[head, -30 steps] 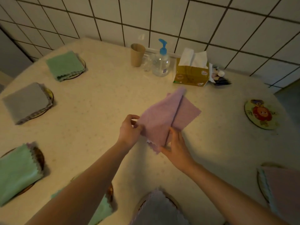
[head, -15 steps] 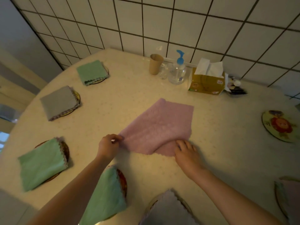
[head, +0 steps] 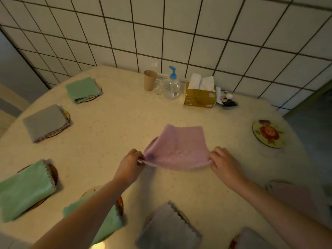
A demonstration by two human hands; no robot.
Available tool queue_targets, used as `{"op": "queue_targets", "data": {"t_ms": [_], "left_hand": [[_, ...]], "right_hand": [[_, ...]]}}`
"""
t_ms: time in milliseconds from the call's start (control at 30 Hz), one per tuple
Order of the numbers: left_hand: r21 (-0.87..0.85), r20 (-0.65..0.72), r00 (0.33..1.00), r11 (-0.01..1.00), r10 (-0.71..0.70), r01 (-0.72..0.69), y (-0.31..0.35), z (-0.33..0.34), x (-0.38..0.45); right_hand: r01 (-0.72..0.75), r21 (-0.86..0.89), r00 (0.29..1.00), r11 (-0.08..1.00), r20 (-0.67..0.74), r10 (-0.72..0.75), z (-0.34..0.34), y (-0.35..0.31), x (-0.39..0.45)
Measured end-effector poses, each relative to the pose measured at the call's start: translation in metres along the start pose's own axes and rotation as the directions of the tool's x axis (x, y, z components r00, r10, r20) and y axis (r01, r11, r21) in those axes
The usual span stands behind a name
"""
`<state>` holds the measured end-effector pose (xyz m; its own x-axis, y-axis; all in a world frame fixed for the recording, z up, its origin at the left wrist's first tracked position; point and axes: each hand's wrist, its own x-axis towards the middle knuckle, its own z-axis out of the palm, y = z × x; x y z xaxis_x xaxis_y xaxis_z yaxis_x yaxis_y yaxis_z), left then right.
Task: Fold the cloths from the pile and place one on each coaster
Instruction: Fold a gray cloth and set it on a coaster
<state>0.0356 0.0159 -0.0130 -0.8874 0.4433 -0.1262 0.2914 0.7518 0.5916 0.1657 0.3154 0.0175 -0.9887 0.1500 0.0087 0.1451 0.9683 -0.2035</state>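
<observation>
A pink cloth (head: 177, 147) lies folded on the middle of the round table (head: 115, 126). My left hand (head: 130, 163) pinches its near left corner and my right hand (head: 225, 161) pinches its near right corner, lifting the near edge slightly. A bare coaster with a lion picture (head: 268, 133) sits at the right. Folded cloths cover the other coasters: a far green cloth (head: 81, 89), a grey cloth (head: 45, 123), a left green cloth (head: 24, 189), a near green cloth (head: 109, 223) partly under my left arm, a near grey cloth (head: 168, 229) and a pale pink cloth (head: 294, 198) at the right.
Against the tiled wall stand a paper cup (head: 150, 79), a clear pump bottle (head: 172, 85) with a blue top, a yellow tissue box (head: 200, 95) and some small items (head: 227, 100). Another covered coaster (head: 251, 239) shows at the bottom right edge.
The pink cloth went from held up in the air to spread on the table, then folded over. My right hand moved from pressing its near edge to pinching its right corner.
</observation>
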Motion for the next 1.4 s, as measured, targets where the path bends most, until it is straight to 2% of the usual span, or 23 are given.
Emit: {"op": "queue_targets", "data": {"t_ms": [67,100,167,233,333,433,500,567,667,733,833,967,1100,1200,1400], "left_hand": [[-0.138,-0.139,0.988,0.989,-0.069,0.049,0.020,-0.011,0.018],[-0.180,-0.212,0.975,0.983,-0.069,0.031,0.030,-0.018,0.024],[-0.203,-0.330,0.944,0.975,0.022,-0.093,0.047,-0.033,0.029],[-0.168,-0.348,0.920,0.954,0.179,-0.249,0.053,-0.040,0.023],[-0.020,-0.177,0.921,0.934,0.347,-0.356,0.034,-0.026,-0.002],[0.086,0.088,0.909,0.906,0.408,-0.415,0.004,0.000,-0.035],[0.103,0.265,0.880,0.896,0.394,-0.432,-0.009,0.020,-0.051],[0.052,0.381,0.855,0.915,0.351,-0.399,-0.014,0.034,-0.059],[-0.068,0.430,0.864,0.963,0.263,-0.259,-0.013,0.040,-0.057],[-0.159,0.411,0.892,0.978,0.187,-0.132,-0.007,0.040,-0.049],[-0.227,0.360,0.930,0.974,0.068,0.017,0.006,0.042,-0.030],[-0.330,0.273,0.961,0.933,-0.051,0.143,0.033,0.051,0.002],[-0.315,0.199,0.971,0.930,-0.131,0.190,0.058,0.071,0.033],[-0.287,0.199,0.968,0.935,-0.155,0.209,0.065,0.085,0.055],[-0.156,0.207,0.959,0.961,-0.192,0.227,0.062,0.095,0.065]], "right_hand": [[-0.036,0.053,0.990,0.998,-0.138,0.044,-0.016,0.004,0.014],[-0.046,0.087,0.975,0.995,-0.214,0.064,-0.025,0.005,0.020],[-0.035,0.118,0.937,0.992,-0.340,0.074,-0.045,0.004,0.024],[0.015,0.136,0.926,0.991,-0.376,0.037,-0.055,0.007,0.017],[0.074,0.138,0.965,0.988,-0.261,-0.036,-0.046,0.019,-0.020],[0.036,0.140,0.999,0.990,-0.041,-0.030,-0.015,0.028,-0.070],[-0.020,0.128,0.994,0.992,0.110,0.006,0.007,0.030,-0.099],[-0.091,0.133,0.967,0.987,0.250,0.056,0.023,0.029,-0.121],[-0.238,0.262,0.937,0.935,0.315,0.150,0.030,0.029,-0.135],[-0.337,0.375,0.921,0.863,0.324,0.219,0.032,0.035,-0.136],[-0.433,0.507,0.901,0.745,0.260,0.347,0.031,0.044,-0.132],[-0.601,0.617,0.775,0.509,0.292,0.561,0.035,0.062,-0.122],[-0.665,0.643,0.681,0.380,0.314,0.661,0.050,0.080,-0.110],[-0.692,0.669,0.603,0.271,0.329,0.727,0.064,0.088,-0.100],[-0.710,0.662,0.558,0.239,0.323,0.765,0.078,0.098,-0.093]]}}
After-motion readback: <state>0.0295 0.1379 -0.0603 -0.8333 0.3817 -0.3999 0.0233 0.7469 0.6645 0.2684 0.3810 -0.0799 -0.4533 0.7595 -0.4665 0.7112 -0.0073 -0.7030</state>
